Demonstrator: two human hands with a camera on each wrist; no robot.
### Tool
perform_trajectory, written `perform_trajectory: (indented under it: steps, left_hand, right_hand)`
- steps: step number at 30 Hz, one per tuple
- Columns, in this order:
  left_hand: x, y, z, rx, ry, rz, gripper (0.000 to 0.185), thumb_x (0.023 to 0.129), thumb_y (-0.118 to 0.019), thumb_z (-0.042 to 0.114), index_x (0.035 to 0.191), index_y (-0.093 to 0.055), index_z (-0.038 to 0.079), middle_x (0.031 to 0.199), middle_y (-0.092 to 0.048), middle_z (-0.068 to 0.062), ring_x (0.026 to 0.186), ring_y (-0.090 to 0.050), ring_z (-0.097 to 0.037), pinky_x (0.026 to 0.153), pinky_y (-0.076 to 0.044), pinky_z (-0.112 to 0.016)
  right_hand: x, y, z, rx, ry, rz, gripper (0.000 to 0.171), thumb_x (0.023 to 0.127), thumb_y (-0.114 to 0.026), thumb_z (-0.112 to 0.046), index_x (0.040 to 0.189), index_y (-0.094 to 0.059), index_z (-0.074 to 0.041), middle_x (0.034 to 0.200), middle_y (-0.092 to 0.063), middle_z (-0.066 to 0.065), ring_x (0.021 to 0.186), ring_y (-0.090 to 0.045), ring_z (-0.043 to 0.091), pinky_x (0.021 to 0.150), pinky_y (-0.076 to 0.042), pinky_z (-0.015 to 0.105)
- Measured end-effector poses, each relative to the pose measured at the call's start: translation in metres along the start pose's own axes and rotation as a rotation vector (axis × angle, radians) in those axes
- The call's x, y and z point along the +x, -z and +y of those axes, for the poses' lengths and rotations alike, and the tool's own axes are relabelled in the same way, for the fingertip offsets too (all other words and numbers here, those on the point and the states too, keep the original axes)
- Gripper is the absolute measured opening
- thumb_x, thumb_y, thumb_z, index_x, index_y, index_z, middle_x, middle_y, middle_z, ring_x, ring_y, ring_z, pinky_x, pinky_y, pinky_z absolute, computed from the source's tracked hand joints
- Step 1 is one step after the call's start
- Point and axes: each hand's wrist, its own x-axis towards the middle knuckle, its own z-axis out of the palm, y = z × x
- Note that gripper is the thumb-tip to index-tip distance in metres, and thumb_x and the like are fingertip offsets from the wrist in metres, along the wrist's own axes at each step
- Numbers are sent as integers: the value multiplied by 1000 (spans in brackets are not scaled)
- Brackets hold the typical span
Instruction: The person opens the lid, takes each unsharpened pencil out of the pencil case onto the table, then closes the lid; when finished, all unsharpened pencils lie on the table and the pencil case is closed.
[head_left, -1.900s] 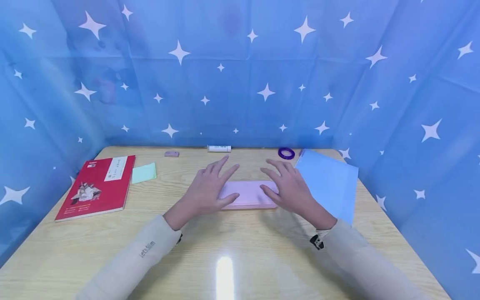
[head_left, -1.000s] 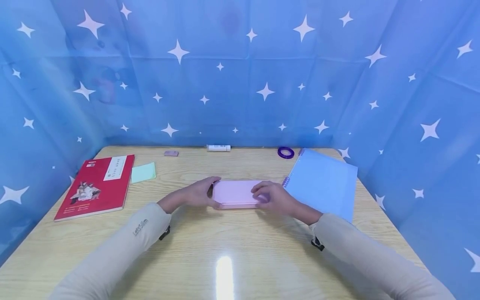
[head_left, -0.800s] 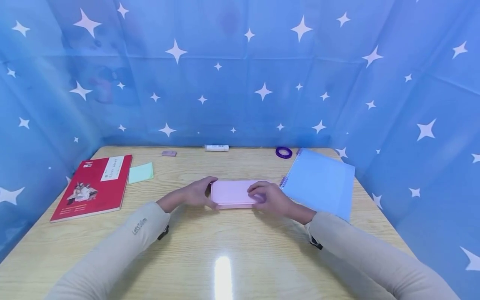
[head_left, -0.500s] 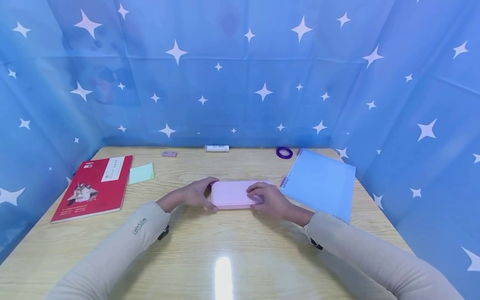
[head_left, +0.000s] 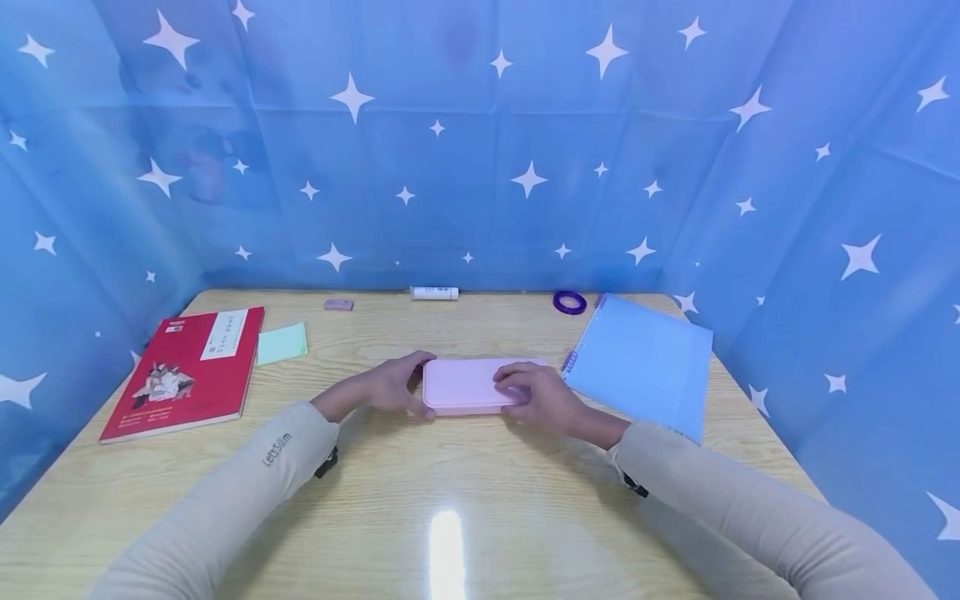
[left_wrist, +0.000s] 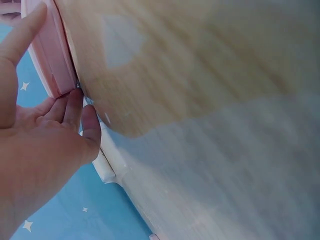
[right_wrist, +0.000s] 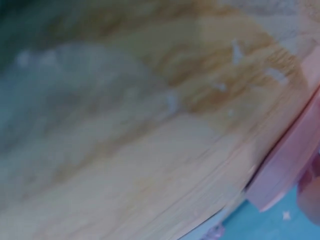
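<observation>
A pink pencil case [head_left: 461,382] lies lengthwise across the middle of the table. My left hand [head_left: 386,386] grips its left end, thumb on the near side and fingers round the far corner. Over the right part, my right hand [head_left: 543,398] has curled fingers on the lid and the thumb low at the front edge. In the left wrist view, the case's end [left_wrist: 52,55] sits between the thumb and the fingers of the left hand [left_wrist: 45,150]. The right wrist view catches the case [right_wrist: 287,165] at its border, with a fingertip [right_wrist: 310,200] beside it.
Right of the case lies a blue spiral notebook [head_left: 645,367], with a purple tape ring [head_left: 570,302] behind it. A red book [head_left: 187,375] and green sticky notes [head_left: 282,343] lie left. A small purple eraser [head_left: 338,305] and a white tube [head_left: 434,293] line the back edge.
Both hands were spread above the pencil case and have come down onto it, the left at its end, the right on its right part. Over the last half second they have stayed in place.
</observation>
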Motion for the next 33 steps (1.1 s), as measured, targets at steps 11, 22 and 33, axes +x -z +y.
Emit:
perform_trajectory:
  steps: [11, 22, 33]
  left_hand:
    - [2, -1, -3, 37, 2, 34, 101, 71, -90, 36, 150, -34, 4, 149, -44, -15, 138, -41, -31, 113, -34, -43]
    - [2, -4, -6, 86, -3, 68, 99, 68, -91, 38, 147, -40, 6, 143, -50, -15, 132, -47, -30, 110, -36, -45]
    - [3, -4, 1, 91, 6, 57, 98, 69, -91, 37, 147, -39, 5, 143, -49, -16, 132, -47, -31, 110, -38, -45]
  right_hand:
    - [-3, -2, 7, -74, 73, 25, 35, 79, -84, -16, 111, -75, -4, 118, -70, 4, 113, -65, 21, 94, -52, 38]
    - [-4, -4, 7, -106, 130, 38, 34, 79, -84, -16, 109, -75, -4, 116, -71, 6, 109, -67, 20, 90, -54, 35]
    - [-5, -1, 6, -211, 205, 35, 29, 81, -81, -16, 107, -76, -4, 114, -71, 8, 105, -69, 23, 88, -55, 37]
